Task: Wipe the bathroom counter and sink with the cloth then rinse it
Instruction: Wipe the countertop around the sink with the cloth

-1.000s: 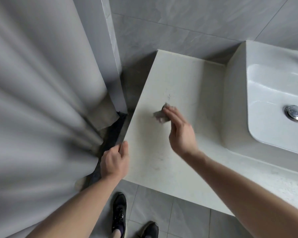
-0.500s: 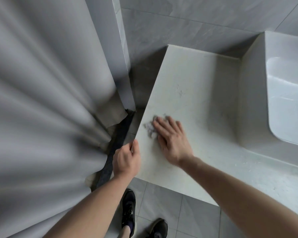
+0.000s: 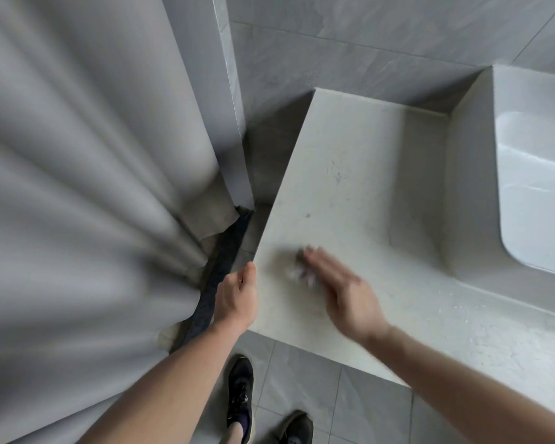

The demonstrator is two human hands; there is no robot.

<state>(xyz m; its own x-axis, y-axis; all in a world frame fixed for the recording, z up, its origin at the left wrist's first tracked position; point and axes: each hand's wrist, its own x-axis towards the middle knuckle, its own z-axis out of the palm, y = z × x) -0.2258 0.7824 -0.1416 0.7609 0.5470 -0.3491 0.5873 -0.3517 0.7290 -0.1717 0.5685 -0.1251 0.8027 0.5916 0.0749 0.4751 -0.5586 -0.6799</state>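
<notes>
Right hand [image 3: 346,293] swept right off the bench [image 3: 350,174] corner; fingers flat, spread narrow, pressing cloth [image 3: 302,270] near the front-left edge. Left hand [image 3: 237,296] curled, gripping that edge.

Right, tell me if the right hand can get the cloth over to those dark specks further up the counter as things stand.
Probably yes. The right hand presses the cloth flat on the counter, and the dark specks lie straight ahead over bare surface. Nothing stands between them; the left hand only grips the counter's edge.
</notes>
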